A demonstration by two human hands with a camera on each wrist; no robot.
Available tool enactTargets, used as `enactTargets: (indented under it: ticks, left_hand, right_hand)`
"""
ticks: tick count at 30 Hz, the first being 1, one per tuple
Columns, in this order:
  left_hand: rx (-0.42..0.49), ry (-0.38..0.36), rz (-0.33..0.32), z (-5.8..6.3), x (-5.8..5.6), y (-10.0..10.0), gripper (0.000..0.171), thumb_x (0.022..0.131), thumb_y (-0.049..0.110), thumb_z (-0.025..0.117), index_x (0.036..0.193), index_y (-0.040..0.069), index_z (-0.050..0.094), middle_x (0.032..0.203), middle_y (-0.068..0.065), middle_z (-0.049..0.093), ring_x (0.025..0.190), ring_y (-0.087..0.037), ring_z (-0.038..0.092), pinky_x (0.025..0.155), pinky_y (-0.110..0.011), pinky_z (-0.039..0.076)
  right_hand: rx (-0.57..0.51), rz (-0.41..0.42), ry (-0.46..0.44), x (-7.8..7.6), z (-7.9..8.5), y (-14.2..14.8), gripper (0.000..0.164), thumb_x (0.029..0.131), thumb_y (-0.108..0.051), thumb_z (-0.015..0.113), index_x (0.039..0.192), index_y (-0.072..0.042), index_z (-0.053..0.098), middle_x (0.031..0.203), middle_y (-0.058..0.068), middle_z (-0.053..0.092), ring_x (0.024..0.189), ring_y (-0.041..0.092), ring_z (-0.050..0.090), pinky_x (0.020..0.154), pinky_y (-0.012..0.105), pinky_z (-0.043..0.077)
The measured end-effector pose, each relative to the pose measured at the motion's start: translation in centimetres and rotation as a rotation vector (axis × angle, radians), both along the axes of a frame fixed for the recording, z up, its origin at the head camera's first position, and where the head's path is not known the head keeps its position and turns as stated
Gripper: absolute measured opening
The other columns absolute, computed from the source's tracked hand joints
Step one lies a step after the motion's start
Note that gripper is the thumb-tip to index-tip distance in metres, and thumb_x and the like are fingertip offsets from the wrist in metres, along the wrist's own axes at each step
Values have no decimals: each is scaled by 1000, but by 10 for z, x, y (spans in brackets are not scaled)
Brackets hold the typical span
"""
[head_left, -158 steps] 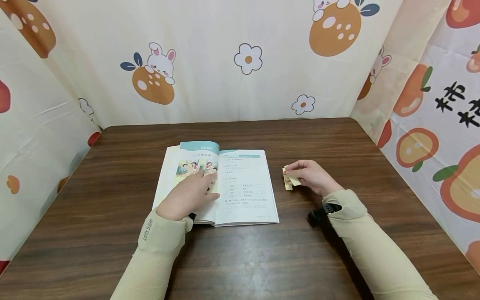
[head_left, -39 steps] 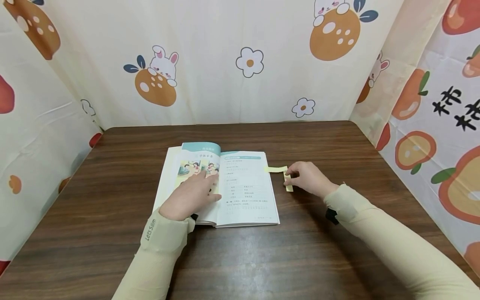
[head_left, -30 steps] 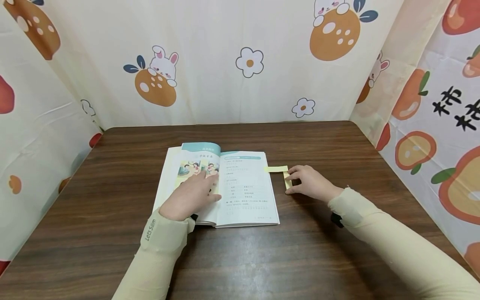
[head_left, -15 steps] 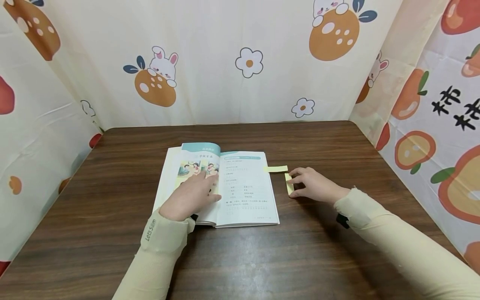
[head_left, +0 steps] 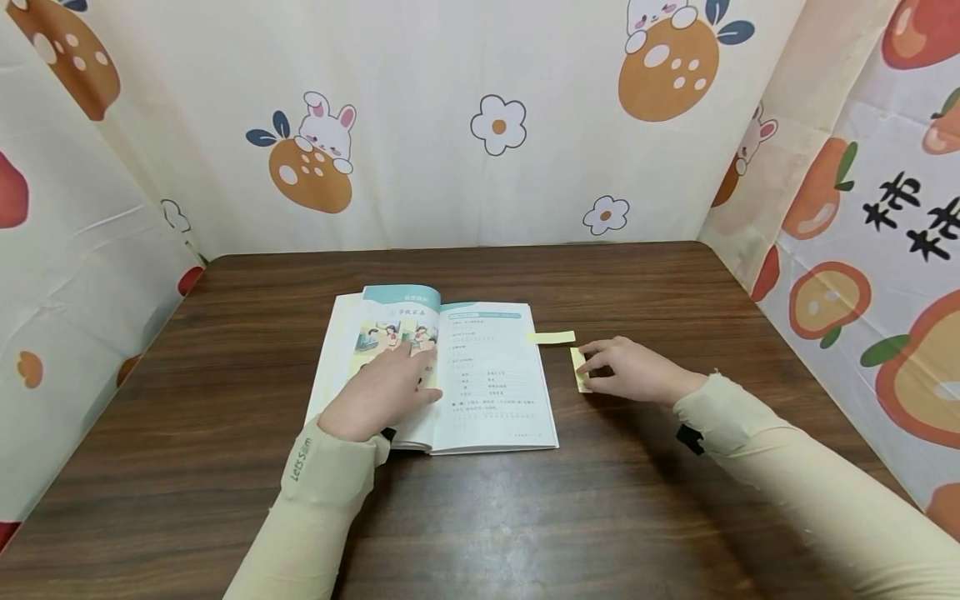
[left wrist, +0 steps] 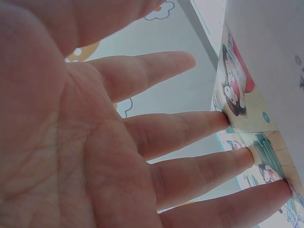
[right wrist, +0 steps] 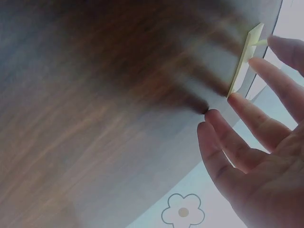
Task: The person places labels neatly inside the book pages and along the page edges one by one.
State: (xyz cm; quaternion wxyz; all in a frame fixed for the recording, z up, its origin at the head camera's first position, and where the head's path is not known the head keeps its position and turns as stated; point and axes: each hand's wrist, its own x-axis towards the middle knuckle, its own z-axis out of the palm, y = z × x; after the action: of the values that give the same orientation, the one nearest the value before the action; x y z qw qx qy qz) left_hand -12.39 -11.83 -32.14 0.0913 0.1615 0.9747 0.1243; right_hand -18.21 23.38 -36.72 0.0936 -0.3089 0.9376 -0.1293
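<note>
An open book lies on the table, a picture page on its left and a text page on its right. My left hand rests with spread, straight fingers on the left page; the left wrist view shows its fingertips touching the printed pictures. A yellow sticky note strip juts from the right page's edge. Just right of the book, my right hand holds a narrow yellow sticky note pad on the table by its fingertips. In the right wrist view, a pale flap shows at the thumb beside the pad.
The dark wooden table extends around the book and both hands. A patterned curtain hangs behind its far edge, with more printed cloth along the right side and the left.
A yellow strip that my right hand pinched over the pad is now on the book's right edge. My right hand has drawn the pad slightly towards me and right. The left hand stays put.
</note>
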Motion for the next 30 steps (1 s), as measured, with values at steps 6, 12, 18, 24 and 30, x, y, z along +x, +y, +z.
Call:
enactTargets:
  ticks: [6,12,18,24,30]
  left_hand:
    - [-4,-6,4,0,-1,0,55,94,27,68,141,3,53,137,-24,55,124,-38,55,101,-49,46]
    - [-1,-24,19,0,-1,0,58,94,28,67,144,3,50,146,-25,48,133,-41,48,107,-52,42]
    - [-3,-22,17,0,-1,0,59,94,28,67,144,3,50,146,-25,49,133,-41,49,107,-51,42]
    - [-9,-20,11,-1,-2,0,61,95,29,67,145,2,48,147,-25,48,134,-41,48,108,-52,41]
    - [-6,-15,13,-2,-2,0,60,94,29,67,145,3,49,145,-25,49,132,-40,50,106,-51,43]
  right_hand:
    - [24,-27,63,2,1,-3,25,88,-9,59,106,-9,77,131,17,64,118,41,61,92,57,48]
    - [12,-90,97,2,-1,-6,23,89,-5,63,108,-9,76,124,13,67,116,38,62,90,62,46]
    - [-62,-111,28,-5,-2,-8,24,90,-4,65,112,-3,73,118,16,66,111,37,63,92,55,49]
    - [-118,-165,-49,-10,-2,-10,28,89,-5,68,116,2,71,113,18,63,106,35,61,92,50,49]
    - [-168,-239,-97,-15,-6,-9,27,89,-7,69,114,2,72,110,19,63,103,33,60,90,46,48]
